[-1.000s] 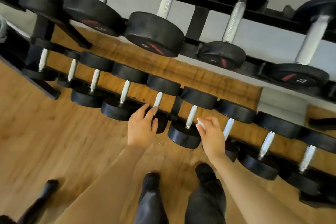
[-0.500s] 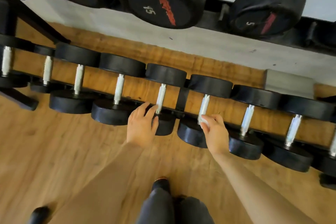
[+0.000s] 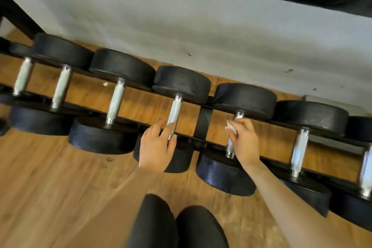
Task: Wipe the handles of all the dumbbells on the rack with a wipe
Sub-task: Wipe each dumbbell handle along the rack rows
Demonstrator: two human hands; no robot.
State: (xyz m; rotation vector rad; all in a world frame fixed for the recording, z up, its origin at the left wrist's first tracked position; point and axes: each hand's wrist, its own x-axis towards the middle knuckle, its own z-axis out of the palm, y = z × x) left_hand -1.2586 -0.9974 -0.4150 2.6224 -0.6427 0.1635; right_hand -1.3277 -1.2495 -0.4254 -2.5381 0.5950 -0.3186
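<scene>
right hand (image 3: 242, 143) presses a wipe (image 3: 231, 128) on a dumbbell handle (image 3: 233, 137).

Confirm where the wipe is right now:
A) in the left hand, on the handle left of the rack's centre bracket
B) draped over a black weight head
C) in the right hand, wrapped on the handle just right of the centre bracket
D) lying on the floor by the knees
C: the right hand curls round the dumbbell handle right of the bracket, with the white wipe showing at its fingers; the left hand holds no wipe.
</scene>
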